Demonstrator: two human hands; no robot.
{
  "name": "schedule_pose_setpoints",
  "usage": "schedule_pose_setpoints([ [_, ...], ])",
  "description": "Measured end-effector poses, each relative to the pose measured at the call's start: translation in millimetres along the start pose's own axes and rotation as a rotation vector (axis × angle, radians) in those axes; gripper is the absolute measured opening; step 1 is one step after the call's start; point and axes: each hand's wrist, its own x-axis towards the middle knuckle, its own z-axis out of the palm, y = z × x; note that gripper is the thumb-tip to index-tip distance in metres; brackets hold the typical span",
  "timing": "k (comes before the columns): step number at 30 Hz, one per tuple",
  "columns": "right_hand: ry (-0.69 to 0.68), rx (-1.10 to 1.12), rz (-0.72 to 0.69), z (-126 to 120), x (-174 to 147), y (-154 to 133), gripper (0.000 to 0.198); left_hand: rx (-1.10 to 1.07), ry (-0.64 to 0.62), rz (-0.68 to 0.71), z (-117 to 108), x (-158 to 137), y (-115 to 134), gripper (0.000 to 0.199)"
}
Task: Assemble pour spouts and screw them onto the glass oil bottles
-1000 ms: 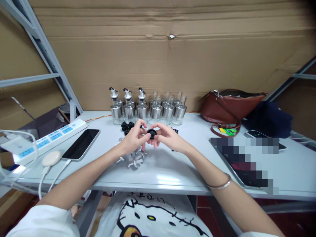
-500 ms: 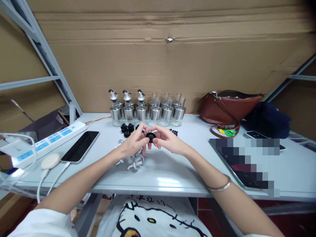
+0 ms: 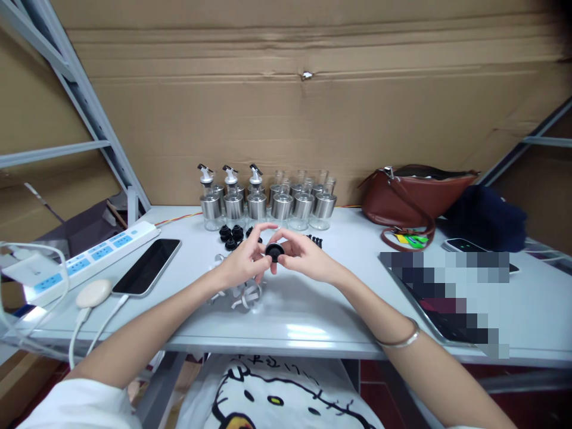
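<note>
Above the middle of the desk, a round black stopper is pinched between my two hands, its disc-shaped face turned toward me. My left hand grips its left edge by thumb and fingers, with the index finger arched above it. On the opposite edge, my right hand has its thumb and fingers closed. Beneath my left hand lie loose white and clear spout pieces, partly covered. Several more black stoppers sit behind that hand. Small black pieces lie beyond my right hand.
Glass bottles with metal sleeves line the back; three front ones carry pourer spouts. At left are a phone, a power strip and a round charger. A brown bag and a partly pixelated tablet occupy the right.
My left index finger has lifted and straightened over the stopper. The stopper has tilted slightly, and both hands still hold it in about the same place.
</note>
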Motion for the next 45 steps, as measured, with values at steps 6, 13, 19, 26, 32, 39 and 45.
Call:
schedule_pose_setpoints([
  [6, 0.032, -0.107, 0.023, 4.0, -1.1, -4.5, 0.021, 0.161, -0.010, -0.049, 2.5, 0.5, 6.2, 0.046],
  [13, 0.047, -0.170, 0.010, 5.4, -1.5, -6.5, 0.019, 0.281, 0.041, 0.030, 6.7, -0.2, 5.8, 0.019],
  [19, 0.069, -0.224, -0.006, 6.5, -1.8, -6.9, 0.016, 0.337, 0.079, 0.061, 6.8, -0.8, 5.0, 0.014],
  [26, 0.091, -0.282, -0.019, 6.8, -2.3, -6.1, 0.015, 0.375, 0.091, 0.066, 7.4, -1.5, 5.2, 0.015],
  [32, 0.099, -0.310, -0.028, 7.8, -3.2, -5.9, 0.014, 0.391, 0.103, 0.072, 8.1, -2.9, 7.6, 0.020],
  [39, 0.149, -0.195, -0.064, -1.8, 0.3, 0.4, 0.023, 0.401, 0.277, 0.170, 2.1, -0.6, 2.5, 0.038],
  [45, 0.315, -0.173, -0.103, -10.6, 3.2, -2.1, 0.028, 0.434, 0.362, 0.290, 1.6, -0.1, 0.2, 0.026],
])
